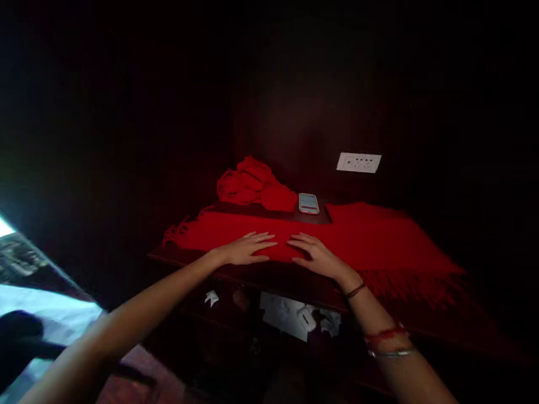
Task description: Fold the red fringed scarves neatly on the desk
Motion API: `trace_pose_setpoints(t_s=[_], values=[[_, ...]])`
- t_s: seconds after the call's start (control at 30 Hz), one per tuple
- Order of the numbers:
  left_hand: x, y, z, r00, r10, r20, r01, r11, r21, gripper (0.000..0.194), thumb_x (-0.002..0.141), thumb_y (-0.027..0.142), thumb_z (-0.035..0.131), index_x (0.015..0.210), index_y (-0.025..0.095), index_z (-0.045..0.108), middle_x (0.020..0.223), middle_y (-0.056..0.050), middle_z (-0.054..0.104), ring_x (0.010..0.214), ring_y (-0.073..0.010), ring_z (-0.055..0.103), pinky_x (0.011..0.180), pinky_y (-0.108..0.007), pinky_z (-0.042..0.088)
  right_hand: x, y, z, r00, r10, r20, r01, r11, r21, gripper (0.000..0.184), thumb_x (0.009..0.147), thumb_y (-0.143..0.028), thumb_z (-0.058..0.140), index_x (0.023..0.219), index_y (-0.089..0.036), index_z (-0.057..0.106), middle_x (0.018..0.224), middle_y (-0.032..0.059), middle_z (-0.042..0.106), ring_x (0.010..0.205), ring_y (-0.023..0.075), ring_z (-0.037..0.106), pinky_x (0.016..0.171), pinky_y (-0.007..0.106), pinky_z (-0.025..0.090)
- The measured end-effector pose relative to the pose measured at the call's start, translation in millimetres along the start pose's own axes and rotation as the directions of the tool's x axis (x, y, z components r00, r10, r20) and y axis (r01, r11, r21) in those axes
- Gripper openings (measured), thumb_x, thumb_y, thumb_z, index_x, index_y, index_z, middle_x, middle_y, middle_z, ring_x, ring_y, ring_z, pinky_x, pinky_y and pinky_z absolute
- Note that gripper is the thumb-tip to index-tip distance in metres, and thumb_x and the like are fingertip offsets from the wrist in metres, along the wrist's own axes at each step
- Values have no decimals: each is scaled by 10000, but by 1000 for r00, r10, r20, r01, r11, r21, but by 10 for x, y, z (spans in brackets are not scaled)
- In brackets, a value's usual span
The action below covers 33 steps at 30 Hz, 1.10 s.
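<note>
A red fringed cloth, like a scarf or shawl (362,241), lies spread along a dark tabletop, with fringe at its left end and along its front right edge. My left hand (248,248) rests flat on the cloth near the table's front edge, fingers stretched and pointing right. Facing it across a small gap, my right hand (314,253) lies on the same cloth with its fingers apart. Neither hand holds anything. Behind them a bunched heap of red cloth (256,185) sits at the back left of the table.
A phone (309,203) with a lit screen lies beside the heap. On the dark wall is a white socket plate (359,163). Below the tabletop, a shelf holds white papers (286,317) and a small white object (306,318). Bright light comes from the left.
</note>
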<state>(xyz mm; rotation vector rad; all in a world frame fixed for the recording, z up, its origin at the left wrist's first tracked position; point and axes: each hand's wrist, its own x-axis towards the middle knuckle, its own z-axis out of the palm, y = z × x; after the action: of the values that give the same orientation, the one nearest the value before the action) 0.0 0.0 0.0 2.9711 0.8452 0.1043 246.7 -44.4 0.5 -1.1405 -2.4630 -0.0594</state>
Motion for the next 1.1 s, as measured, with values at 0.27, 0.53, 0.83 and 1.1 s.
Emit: trace_pose_setpoints(t_s=[0.27, 0.53, 0.83, 1.1], values=[[73, 110, -107, 973, 181, -145, -170, 982, 83, 340, 803, 232, 402, 1138, 211, 451, 1158, -48, 469, 1062, -159, 406, 910, -285, 286, -269, -86, -101, 1000, -15, 28, 17, 997, -74, 266, 800, -226, 418, 1029, -172, 543, 958, 60, 589, 911, 156, 514, 807, 281, 409], [251, 232, -91, 974, 134, -183, -108, 983, 147, 445, 661, 17, 400, 1051, 212, 490, 977, -19, 543, 922, -149, 483, 790, -240, 380, -204, -194, -53, 1000, 24, 15, -21, 984, -174, 211, 789, -205, 437, 958, -168, 556, 852, 45, 598, 781, 136, 524, 741, 257, 397], [295, 326, 69, 928, 109, -357, -52, 985, 165, 218, 838, 260, 353, 920, 184, 540, 857, -19, 555, 799, -124, 508, 718, -212, 389, -187, -189, -43, 989, 107, -97, -127, 965, -231, 174, 784, -193, 445, 899, -171, 573, 807, 37, 584, 772, 131, 505, 720, 235, 377], [286, 285, 92, 919, 131, -372, -56, 977, 207, 240, 854, 280, 332, 891, 182, 548, 831, -18, 553, 765, -114, 505, 699, -198, 373, -175, -155, 9, 992, 93, -84, -113, 952, -285, 151, 798, -203, 438, 812, -194, 587, 739, 17, 570, 731, 126, 494, 690, 225, 357]])
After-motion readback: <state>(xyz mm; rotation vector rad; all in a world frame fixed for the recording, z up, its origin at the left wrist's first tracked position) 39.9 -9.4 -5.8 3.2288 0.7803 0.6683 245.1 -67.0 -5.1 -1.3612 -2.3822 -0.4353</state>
